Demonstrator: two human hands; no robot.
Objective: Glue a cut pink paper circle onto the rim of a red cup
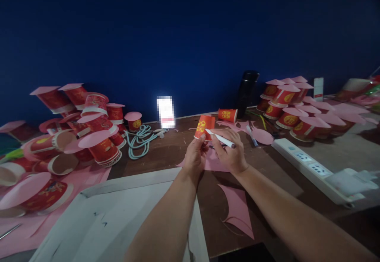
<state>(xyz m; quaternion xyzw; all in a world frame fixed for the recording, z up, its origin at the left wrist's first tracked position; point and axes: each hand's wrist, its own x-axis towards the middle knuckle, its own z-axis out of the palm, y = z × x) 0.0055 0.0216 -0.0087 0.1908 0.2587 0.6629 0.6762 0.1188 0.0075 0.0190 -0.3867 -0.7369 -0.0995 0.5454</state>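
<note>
My left hand (196, 151) is closed around the lower part of a red paper cup (205, 125) with yellow lettering, held tilted above the table. In my right hand (233, 147) is a white marker pen (222, 139), gripped like a writing tool, its tip at the side of the cup. Whether the tip touches the cup I cannot tell. Beneath both hands lies a sheet of pink paper (218, 165). Another red paper cup (227, 115) rests on its side just behind them.
Red cups with pink paper discs are piled at left (103, 147) and right (285, 95). A power strip (299, 159) with a charger lies at right. A black bottle (247, 92), a lit phone (165, 111) and a coiled cable (139, 143) stand or lie behind. White board (97, 218) in front.
</note>
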